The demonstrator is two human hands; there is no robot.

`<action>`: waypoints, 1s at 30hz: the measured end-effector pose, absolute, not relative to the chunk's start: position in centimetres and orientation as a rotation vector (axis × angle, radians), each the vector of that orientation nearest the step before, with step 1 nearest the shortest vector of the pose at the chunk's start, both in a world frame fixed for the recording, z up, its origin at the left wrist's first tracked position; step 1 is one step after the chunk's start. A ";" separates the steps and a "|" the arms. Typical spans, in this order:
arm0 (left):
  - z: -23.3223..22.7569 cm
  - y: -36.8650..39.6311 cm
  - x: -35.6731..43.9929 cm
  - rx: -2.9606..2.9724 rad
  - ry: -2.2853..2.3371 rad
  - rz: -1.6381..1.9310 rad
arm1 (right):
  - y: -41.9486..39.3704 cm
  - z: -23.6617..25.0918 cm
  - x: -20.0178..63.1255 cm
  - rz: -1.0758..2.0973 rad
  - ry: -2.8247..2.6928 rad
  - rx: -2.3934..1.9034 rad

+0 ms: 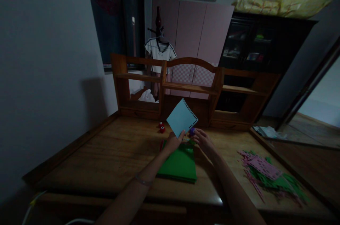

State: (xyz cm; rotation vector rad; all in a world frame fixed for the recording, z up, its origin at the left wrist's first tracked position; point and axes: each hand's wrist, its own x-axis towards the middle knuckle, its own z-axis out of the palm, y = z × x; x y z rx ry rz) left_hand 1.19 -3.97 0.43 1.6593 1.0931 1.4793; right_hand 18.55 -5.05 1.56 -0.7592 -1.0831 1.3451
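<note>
My left hand pinches a light blue square sheet by its lower corner. The sheet is tilted up on its corner, with a row of small holes along its right edge. In the fingers of my right hand, just right of that corner, is a small purple spool, partly hidden by the fingertips. Below both hands a stack of green sheets lies on the wooden desk. Two small red spools with pale tops stand behind the stack, to the left.
Pink and green cut-out scraps lie heaped on the desk's right side. A wooden shelf unit runs along the desk's back edge. A wall borders the left side. A white cable shows at the lower left.
</note>
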 end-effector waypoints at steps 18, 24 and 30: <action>0.1 -3.7 1.2 1.776 1.154 1.389 | -5.1 1.4 18.3 1.338 -1.122 -0.792; 0.1 -3.7 1.1 1.885 1.249 1.288 | -5.2 1.3 18.2 1.290 -1.237 -0.850; 0.4 -4.1 1.0 1.885 1.206 1.230 | -5.8 2.0 18.1 1.200 -1.405 -0.879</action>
